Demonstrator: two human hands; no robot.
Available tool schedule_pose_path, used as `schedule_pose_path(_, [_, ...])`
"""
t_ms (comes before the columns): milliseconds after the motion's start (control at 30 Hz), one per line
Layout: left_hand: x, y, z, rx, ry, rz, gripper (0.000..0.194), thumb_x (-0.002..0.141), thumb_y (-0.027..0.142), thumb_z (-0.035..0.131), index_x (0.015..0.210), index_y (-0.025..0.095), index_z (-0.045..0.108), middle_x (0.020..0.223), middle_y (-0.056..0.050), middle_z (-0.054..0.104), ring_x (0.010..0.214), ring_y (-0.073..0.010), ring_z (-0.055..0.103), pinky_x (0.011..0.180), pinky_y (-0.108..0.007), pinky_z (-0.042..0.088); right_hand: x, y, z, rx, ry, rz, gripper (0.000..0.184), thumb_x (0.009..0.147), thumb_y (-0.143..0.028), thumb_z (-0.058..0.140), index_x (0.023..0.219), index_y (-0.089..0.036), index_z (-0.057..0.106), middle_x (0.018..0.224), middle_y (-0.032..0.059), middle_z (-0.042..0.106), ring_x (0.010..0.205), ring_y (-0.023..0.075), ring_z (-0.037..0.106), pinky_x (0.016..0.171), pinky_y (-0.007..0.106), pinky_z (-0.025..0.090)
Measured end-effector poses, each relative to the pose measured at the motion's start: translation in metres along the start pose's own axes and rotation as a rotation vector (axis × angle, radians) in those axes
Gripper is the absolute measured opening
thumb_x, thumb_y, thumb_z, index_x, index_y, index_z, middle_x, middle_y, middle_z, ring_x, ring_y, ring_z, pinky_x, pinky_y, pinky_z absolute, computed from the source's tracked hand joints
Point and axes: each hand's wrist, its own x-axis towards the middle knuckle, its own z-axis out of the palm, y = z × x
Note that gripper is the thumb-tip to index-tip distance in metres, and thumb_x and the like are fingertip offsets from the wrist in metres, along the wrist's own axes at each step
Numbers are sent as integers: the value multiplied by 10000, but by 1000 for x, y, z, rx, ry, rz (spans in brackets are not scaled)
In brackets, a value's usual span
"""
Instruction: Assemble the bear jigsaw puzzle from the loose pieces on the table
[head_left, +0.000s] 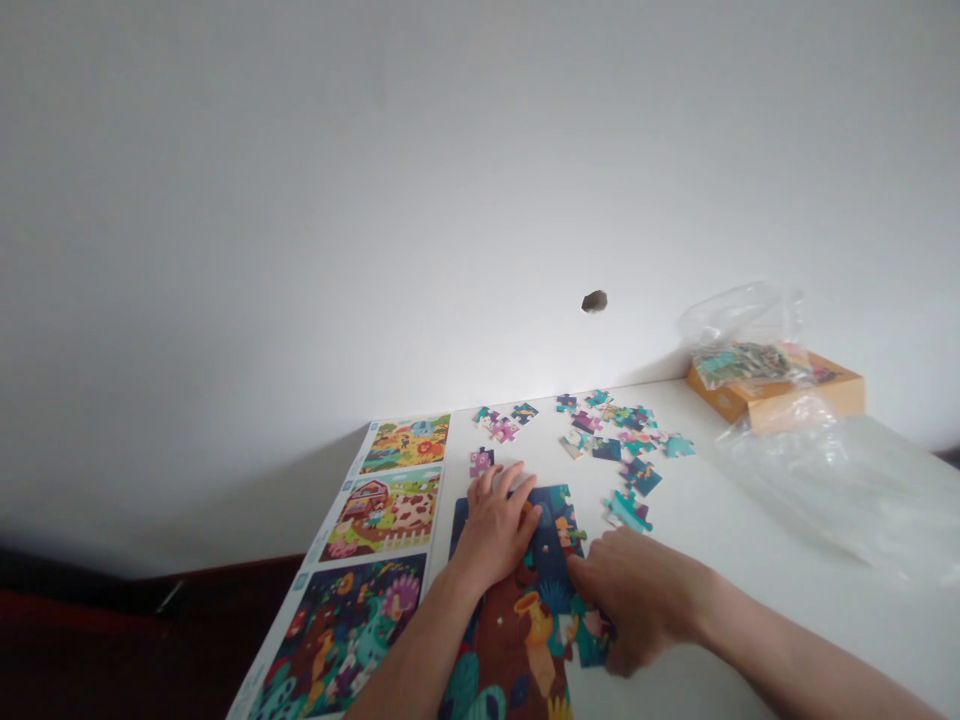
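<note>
A partly joined jigsaw puzzle lies on the white table, with a dark blue night scene, a brown trunk and an orange figure. My left hand rests flat over its upper part, fingers spread. At the puzzle's right edge, my right hand is closed, its fingers curled against a puzzle piece that it partly hides. Just above the left fingertips sits a loose purple piece. A teal piece lies beyond the right hand.
A printed picture sheet with several scenes runs along the table's left side. Loose puzzle pieces lie scattered toward the wall. At the back right, an orange box carries a clear plastic bag with pieces. The wall has a hole.
</note>
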Motion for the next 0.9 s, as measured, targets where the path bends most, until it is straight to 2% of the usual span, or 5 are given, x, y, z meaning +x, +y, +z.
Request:
schedule_pose_path(167, [1,1,-1,12,-32,-14,380,964,331,490,1332,264,555,1462,-55,464,1337,-326,351,1108,-546,297,-5,-2,-8,78,-59,-36,359,533,-500,767,721,-196,730,596,51,696,513,232,639,417,259,313])
schedule_pose_path(267, [1,2,-2,7,-35,-26,381,959,333,491,1326,264,564,1456,-52,473,1337,-327,350,1106,-546,296,-5,-8,-6,111,-89,-88,384,538,-517,767,739,-191,730,583,40,690,486,220,626,409,254,307])
schedule_pose_path(467, [2,2,-1,-14,-28,-38,385,942,334,513,1316,269,581,1453,-49,479,1324,-328,364,1102,-542,302,-2,-25,9,99,-147,-223,216,634,-355,689,741,-170,717,620,65,705,534,218,650,411,233,288])
schedule_pose_path(633, [2,2,-1,-7,-35,-37,387,942,337,516,1316,262,581,1451,-52,482,1322,-332,364,1106,-544,299,-3,-30,9,88,-121,-228,213,675,-350,659,782,-177,721,681,65,725,596,224,676,428,240,293])
schedule_pose_path(900, [2,1,1,-5,-30,-34,393,945,344,514,1325,265,574,1454,-47,477,1321,-334,358,1110,-548,299,-5,-35,6,51,-114,-196,241,714,-391,640,731,-168,728,657,70,722,548,208,661,394,266,232])
